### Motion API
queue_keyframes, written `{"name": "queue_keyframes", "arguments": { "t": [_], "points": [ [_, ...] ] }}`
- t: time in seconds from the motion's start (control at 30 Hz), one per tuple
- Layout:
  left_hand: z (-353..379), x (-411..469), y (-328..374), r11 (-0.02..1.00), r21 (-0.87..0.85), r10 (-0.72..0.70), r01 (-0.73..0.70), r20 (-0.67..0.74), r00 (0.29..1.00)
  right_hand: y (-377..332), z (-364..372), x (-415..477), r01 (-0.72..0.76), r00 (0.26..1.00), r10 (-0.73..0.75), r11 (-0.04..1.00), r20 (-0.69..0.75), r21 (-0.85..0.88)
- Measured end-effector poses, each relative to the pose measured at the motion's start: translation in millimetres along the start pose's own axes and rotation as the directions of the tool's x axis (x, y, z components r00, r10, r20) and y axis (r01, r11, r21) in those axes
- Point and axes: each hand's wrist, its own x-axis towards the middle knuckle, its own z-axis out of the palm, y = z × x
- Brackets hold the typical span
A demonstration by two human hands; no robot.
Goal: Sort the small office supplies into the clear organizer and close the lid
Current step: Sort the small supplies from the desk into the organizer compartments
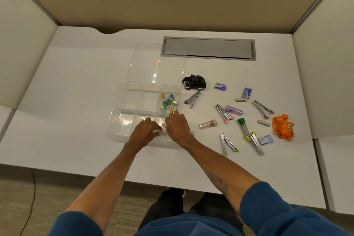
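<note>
A clear organizer (122,101) with several compartments lies open on the white desk, its clear lid (159,57) flat behind it. Several small yellow and teal boxes (168,101) fill its far right compartment. My left hand (145,130) and my right hand (177,126) meet over the near right compartment, fingers curled around small pale cylinders (162,125); which hand grips them I cannot tell. To the right lie several staplers (224,112), staple boxes (220,86), clear tubes (207,123), a black strap (193,81) and an orange lanyard (282,127).
A grey cable hatch (208,49) is set into the desk behind the lid. Beige partition walls close in the desk at the back and both sides. A small orange sticker (157,63) shows on the lid.
</note>
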Motion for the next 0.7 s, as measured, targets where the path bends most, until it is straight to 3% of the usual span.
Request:
{"name": "queue_keyframes", "arguments": {
  "t": [0.17, 0.3, 0.37, 0.5, 0.7],
  "points": [
    [1.0, 0.1, 4.4, 0.994, -0.108, -0.022, 0.007, -0.135, 0.991, 2.7, -1.1, -1.6, 0.025, 0.998, -0.024, 0.999, -0.053, 0.028],
    [-4.5, 12.4, 22.1, 0.986, -0.165, -0.008, -0.036, -0.257, 0.966, 25.7, -13.6, -11.5, -0.003, 0.97, 0.044, 0.985, -0.237, 0.172],
    [-7.5, 24.9, 38.0, 0.985, -0.157, 0.017, -0.064, -0.283, 0.959, 47.4, -21.1, -18.5, -0.078, 0.934, 0.157, 0.966, -0.32, 0.246],
    [-7.9, 55.3, 80.2, 0.982, -0.153, 0.058, -0.11, -0.308, 0.95, 108.6, -30.8, -41.7, -0.28, 0.854, 0.392, 0.901, -0.344, 0.332],
    [-2.3, 105.8, 150.3, 0.967, -0.162, 0.152, -0.199, -0.262, 0.953, 206.3, -30.9, -103.7, -0.586, 0.708, 0.642, 0.767, -0.295, 0.264]
  ]
}}
